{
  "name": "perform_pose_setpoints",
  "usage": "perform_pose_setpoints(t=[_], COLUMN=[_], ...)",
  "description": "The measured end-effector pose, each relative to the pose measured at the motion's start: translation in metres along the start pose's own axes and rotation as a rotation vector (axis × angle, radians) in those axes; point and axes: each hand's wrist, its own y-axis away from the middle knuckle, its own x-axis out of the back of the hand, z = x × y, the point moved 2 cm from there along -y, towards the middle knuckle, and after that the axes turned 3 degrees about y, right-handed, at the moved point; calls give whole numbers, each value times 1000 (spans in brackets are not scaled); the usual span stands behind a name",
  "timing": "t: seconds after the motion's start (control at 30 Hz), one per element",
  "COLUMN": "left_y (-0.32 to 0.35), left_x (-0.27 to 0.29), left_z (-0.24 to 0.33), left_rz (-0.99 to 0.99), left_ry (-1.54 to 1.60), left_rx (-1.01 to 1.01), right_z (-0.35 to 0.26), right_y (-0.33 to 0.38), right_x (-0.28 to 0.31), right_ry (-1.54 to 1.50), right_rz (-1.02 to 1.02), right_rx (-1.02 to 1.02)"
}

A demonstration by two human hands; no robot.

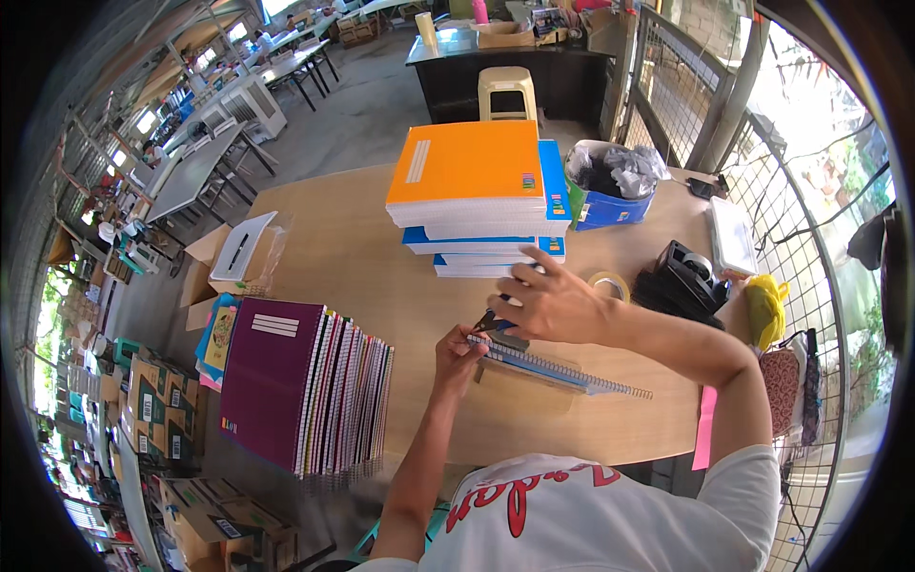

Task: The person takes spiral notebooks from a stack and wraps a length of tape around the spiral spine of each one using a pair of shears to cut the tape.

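A spiral notebook with a metal coil stands nearly edge-on on the table in front of me. My left hand pinches the notebook at the left end of its coil. In my right hand is a pair of small dark pliers with a bit of blue at the handle. Their tip is close to the left fingertips, at the coil's end; whether the jaws grip the wire is too small to tell. Beyond my right hand rises a stack of orange and blue covered books with white page edges.
To the left stands a thick stack of purple spiral notebooks. At the right are a tape dispenser, a tape roll, a blue box of plastic bags and a yellow bag. Wire mesh borders the right side.
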Motion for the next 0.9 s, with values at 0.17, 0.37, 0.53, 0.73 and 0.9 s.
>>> perform_pose_setpoints(t=[0.17, 0.37, 0.53, 0.73, 0.9], left_y=[3, 4, 6, 13, 15], left_x=[2, -9, -7, -20, -21], left_z=[2, 9, 12, -3, 7], left_rz=[-19, -16, -12, 148, 126], left_ry=[-21, -53, -33, -114, -194], left_rx=[-18, -11, -18, -138, -137], right_z=[-10, -20, -29, -18, 32], right_y=[-29, -34, -30, -1, 46], right_x=[11, 13, 10, 9, 11], right_ry=[232, 303, 315, -281, -411], right_rz=[33, 39, -33, -589, 193], right_rx=[392, 540, 585, -291, -417])
